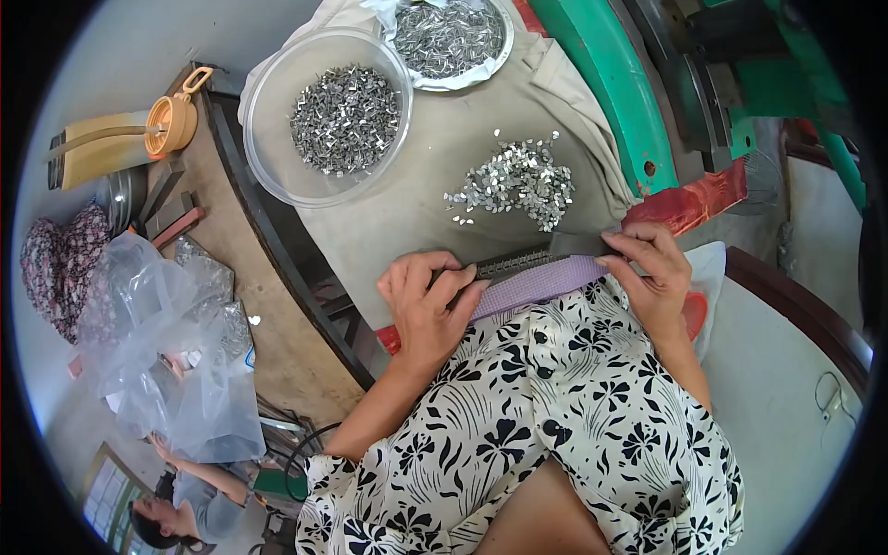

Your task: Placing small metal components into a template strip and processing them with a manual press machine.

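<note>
A long dark metal strip [513, 263] with a row of small pieces along it lies across my lap at the table's front edge. My left hand [425, 301] is closed around its left end, thumb in front and fingers on top. A thin grey, see-through plate [578, 244] covers the strip's right part. My right hand [655, 273] pinches that right end between thumb and fingers. Under the strip runs a lilac checked cloth band [536, 289]. Just beyond lies a loose heap of small shiny metal pieces [523, 185] on the beige cloth [435, 208].
A clear round tub [264, 139] of small metal parts stands far left, beside a lined bowl [506, 46] of similar parts. A green machine [601, 83] rises at the far right. On a left side bench sit plastic bags [157, 342] and an orange-lidded cup [171, 125]. Another person [199, 504] is lower left.
</note>
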Available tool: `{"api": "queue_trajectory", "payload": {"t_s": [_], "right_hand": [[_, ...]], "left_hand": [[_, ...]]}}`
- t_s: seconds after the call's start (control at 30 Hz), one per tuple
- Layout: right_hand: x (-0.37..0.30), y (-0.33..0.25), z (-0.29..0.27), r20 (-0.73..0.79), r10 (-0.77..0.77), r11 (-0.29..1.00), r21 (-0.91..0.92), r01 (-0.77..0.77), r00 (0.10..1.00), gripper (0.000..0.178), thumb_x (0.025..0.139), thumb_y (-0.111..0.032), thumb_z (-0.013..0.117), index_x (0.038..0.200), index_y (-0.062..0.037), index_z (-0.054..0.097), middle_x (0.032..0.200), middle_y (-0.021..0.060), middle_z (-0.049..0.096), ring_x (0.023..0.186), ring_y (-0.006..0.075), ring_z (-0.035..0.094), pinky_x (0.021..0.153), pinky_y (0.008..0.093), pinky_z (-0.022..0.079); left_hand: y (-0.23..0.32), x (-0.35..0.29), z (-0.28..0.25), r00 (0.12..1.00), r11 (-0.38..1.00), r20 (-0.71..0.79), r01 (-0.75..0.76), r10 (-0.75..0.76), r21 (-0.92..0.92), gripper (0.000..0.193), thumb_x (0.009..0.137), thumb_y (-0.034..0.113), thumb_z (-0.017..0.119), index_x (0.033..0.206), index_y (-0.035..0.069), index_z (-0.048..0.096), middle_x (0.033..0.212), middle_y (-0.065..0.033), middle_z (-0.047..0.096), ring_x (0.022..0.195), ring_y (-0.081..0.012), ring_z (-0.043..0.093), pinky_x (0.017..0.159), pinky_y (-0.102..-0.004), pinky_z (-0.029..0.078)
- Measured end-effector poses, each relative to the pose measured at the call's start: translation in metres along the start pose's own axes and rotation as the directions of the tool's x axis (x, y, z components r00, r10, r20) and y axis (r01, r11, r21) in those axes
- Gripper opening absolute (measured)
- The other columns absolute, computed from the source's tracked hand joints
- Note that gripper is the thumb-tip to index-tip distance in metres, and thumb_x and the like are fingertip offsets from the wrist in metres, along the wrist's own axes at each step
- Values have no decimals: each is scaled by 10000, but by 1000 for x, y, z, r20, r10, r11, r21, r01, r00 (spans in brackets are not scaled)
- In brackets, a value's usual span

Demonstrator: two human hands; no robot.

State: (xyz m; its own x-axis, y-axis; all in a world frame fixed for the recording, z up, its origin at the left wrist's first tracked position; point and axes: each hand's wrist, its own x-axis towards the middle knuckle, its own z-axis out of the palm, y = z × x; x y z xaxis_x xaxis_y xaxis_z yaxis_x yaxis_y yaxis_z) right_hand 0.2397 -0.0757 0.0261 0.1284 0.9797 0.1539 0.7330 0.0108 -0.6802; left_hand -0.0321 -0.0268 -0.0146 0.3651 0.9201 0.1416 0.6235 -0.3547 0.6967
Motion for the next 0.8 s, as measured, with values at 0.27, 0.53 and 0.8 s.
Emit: {"api": "queue_trajectory", "payload": {"t_s": [0.27, 0.53, 0.8], "right_hand": [[12, -10, 14, 133, -99, 995, -15, 102, 986, 309, 713, -73, 824, 1017, -70, 769, 925, 54, 636, 825, 222, 615, 701, 327, 502], [24, -16, 26, 263, -170, 985, 35, 167, 950, 319, 718, -77, 816, 1032, -77, 761, 944, 56, 631, 868, 227, 628, 723, 341, 511], [29, -22, 35, 323, -187, 982, 46, 182, 928, 303, 715, -95, 822, 1012, -90, 765, 927, 45, 614, 870, 230, 622, 720, 343, 527]], "left_hand": [[2, 0, -3, 998, 998, 35, 53, -52, -25, 238, 686, 147, 858, 875, 114, 717, 996, -16, 617, 992, -223, 537, 881, -364, 314], [4, 7, -20, 972, 989, 211, 127, -109, -75, 218, 812, 134, 758, 978, 60, 636, 1122, -95, 597, 1076, -281, 524, 933, -396, 333], [14, 15, -20, 957, 990, 258, 139, -134, -1, 117, 887, 131, 678, 919, 34, 622, 1166, -118, 561, 1074, -312, 503, 902, -414, 350]]}}
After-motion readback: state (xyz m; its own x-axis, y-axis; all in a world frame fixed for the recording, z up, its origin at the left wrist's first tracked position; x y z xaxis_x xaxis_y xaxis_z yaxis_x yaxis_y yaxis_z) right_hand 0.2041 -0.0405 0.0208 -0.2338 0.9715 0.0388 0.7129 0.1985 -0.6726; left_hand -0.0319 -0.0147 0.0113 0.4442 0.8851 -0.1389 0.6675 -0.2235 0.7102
